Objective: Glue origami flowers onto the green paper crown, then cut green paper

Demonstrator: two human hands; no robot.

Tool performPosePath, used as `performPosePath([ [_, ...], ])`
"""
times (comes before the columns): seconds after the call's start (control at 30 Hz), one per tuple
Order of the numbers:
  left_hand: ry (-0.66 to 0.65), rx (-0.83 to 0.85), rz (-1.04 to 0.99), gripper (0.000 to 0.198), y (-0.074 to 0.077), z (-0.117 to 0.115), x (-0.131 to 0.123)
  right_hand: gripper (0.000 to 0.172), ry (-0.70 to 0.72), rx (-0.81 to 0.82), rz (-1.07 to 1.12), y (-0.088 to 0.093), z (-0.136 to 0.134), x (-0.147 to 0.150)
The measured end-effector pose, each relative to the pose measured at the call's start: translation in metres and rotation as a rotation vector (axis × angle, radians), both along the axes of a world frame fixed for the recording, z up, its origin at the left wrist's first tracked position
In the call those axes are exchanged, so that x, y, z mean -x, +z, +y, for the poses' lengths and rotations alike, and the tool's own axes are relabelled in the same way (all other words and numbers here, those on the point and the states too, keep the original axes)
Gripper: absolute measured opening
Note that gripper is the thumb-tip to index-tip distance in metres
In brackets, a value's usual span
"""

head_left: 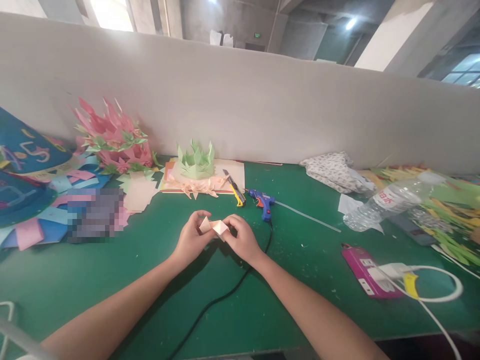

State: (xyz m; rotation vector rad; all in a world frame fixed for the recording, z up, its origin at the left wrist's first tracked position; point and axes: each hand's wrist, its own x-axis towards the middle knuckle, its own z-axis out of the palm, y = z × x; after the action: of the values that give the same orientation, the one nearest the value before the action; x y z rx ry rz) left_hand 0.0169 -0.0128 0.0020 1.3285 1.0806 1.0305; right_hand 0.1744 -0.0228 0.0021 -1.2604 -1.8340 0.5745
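Between my two hands, over the middle of the green table, is a small folded piece of pale peach paper (pixel 220 227). My left hand (pixel 192 235) pinches its left side with thumb and fingers. On the other side, my right hand (pixel 242 236) grips the right end the same way. Just beyond lie a yellow utility knife (pixel 235 189) and a blue glue gun (pixel 263 202) with a long clear glue stick (pixel 307 216) in it. Behind my hands, peach paper flowers (pixel 198 187) and a light green paper crown (pixel 197 162) rest on stacked paper sheets (pixel 234 172).
Pink paper crowns (pixel 120 142), blue cone hats (pixel 26 155) and coloured slips crowd the left. At right are a clear bottle (pixel 393 200), a patterned cloth (pixel 333 171), paper strips and a pink power strip (pixel 369 274). A black cord (pixel 221 298) crosses the green table (pixel 292 320).
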Motion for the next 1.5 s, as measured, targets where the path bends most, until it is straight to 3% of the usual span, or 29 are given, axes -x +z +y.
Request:
performPosePath([
  [0.33,0.031,-0.096,0.032,0.036,-0.002,-0.003,-0.002,0.013,-0.064,-0.021,-0.077,-0.002,0.001,0.001],
  [0.5,0.026,0.079,-0.138,0.040,0.006,-0.001,-0.001,0.003,0.034,-0.016,-0.020,0.003,-0.001,-0.003],
  [0.7,0.036,0.251,-0.295,0.050,0.010,0.006,0.005,0.031,0.109,0.225,0.294,0.004,0.003,-0.010],
  [0.9,-0.037,0.299,-0.325,0.045,0.006,0.006,0.005,0.030,0.122,0.401,0.387,0.001,0.007,-0.013],
  [1.5,-0.084,0.262,-0.304,0.041,0.003,0.004,0.004,0.024,0.058,0.339,0.283,0.001,0.005,-0.009],
])
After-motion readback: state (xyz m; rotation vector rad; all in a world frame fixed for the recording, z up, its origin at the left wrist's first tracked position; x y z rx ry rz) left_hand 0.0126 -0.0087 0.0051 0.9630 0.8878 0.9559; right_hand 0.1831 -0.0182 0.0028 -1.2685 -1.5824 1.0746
